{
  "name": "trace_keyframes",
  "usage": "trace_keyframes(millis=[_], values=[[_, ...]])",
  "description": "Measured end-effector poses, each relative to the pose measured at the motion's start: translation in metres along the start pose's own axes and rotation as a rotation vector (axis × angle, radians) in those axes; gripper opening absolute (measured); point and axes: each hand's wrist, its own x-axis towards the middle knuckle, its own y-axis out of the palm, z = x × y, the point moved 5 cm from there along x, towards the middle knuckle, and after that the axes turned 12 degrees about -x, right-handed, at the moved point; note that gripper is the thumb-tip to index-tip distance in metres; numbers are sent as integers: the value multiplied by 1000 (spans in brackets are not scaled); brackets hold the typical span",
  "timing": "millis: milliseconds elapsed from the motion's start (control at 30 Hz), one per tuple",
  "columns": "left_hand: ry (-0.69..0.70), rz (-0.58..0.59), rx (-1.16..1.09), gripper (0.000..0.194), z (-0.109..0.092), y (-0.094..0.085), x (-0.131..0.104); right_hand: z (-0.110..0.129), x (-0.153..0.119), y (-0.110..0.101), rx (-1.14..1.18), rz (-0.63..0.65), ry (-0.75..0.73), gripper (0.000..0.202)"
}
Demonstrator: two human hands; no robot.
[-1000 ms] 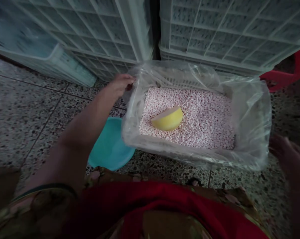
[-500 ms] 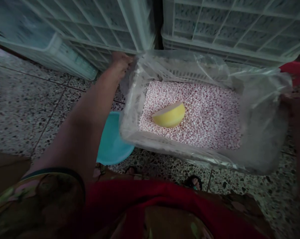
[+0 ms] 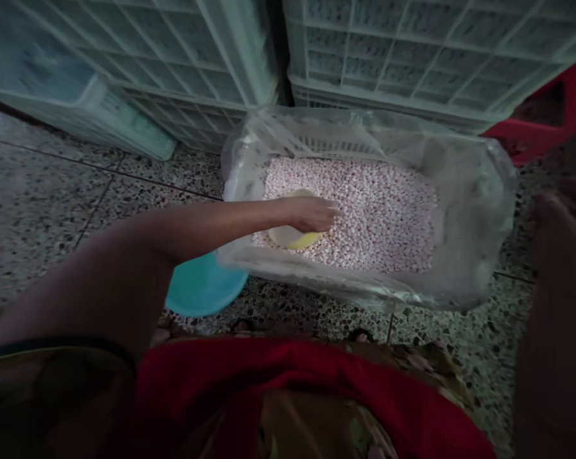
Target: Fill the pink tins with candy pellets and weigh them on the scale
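A bag-lined white plastic crate (image 3: 464,191) on the floor holds a layer of small pale pink, bead-like pieces (image 3: 383,217); their exact kind is unclear. In its left part a yellow bowl (image 3: 304,241) lies tilted among the pieces. My left hand (image 3: 314,213) reaches over the bowl, its fingers curled down and closed at the bowl's right side, partly hiding it. Beyond the crate's right end, my right hand (image 3: 562,201) hangs in the air, apart from the crate. It is dark and smeared, so its fingers are unclear.
Large white lattice crates (image 3: 393,57) stand stacked behind the lined crate, with a pale bin (image 3: 125,115) to the left. A turquoise basin (image 3: 206,287) sits at the near left corner. Something red with openings (image 3: 546,127) stands at back right. The floor (image 3: 43,185) is speckled tile.
My left hand has let go of the crate's left end and moved right onto the bowl, which has turned. My right hand has come away from the crate's right end.
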Motion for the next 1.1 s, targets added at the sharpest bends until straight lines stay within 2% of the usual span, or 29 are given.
trace_keyframes(millis=[33, 100, 167, 233, 300, 333, 367, 433, 500, 600, 667, 733, 800, 967, 1100], values=[[-46, 5, -4, 29, 6, 2, -6, 2, -20, -7, -39, -75, -4, 60], [-224, -51, 23, 34, 22, -7, -28, 7, -56, -15, -165, -165, -134, 54], [-435, -243, 52, 46, 33, -30, -52, 7, -85, -16, -251, -207, -297, 49], [-593, -509, 86, 55, 32, -53, -65, 0, -104, -15, -253, -248, -354, 47], [-699, -694, 132, 59, 20, -58, -58, -5, -112, -11, -237, -271, -367, 46], [-733, -727, 153, 61, 13, -54, -49, -6, -115, -10, -234, -284, -384, 45], [-765, -717, 165, 62, 8, -46, -38, -5, -116, -10, -231, -305, -411, 45], [-806, -625, 158, 66, 5, -26, -19, -5, -117, -11, -233, -354, -460, 45], [-864, -566, 145, 77, 12, -16, -16, -9, -116, -11, -244, -368, -451, 47], [-986, -584, 111, 100, 28, -23, -32, -25, -115, -4, -252, -302, -390, 48], [-1059, -574, 27, 105, 32, -26, -38, -35, -117, 4, -229, -264, -384, 50], [-1116, -539, -84, 102, 27, -21, -34, -42, -119, 11, -204, -259, -394, 53], [-1135, -513, -170, 99, 14, -9, -22, -44, -121, 17, -190, -236, -394, 53], [-1157, -618, -368, 92, -19, 12, -4, -36, -124, 20, -216, -225, -430, 48], [-1027, -739, -698, 86, -27, 20, 2, -29, -126, 18, -231, -230, -422, 46]])
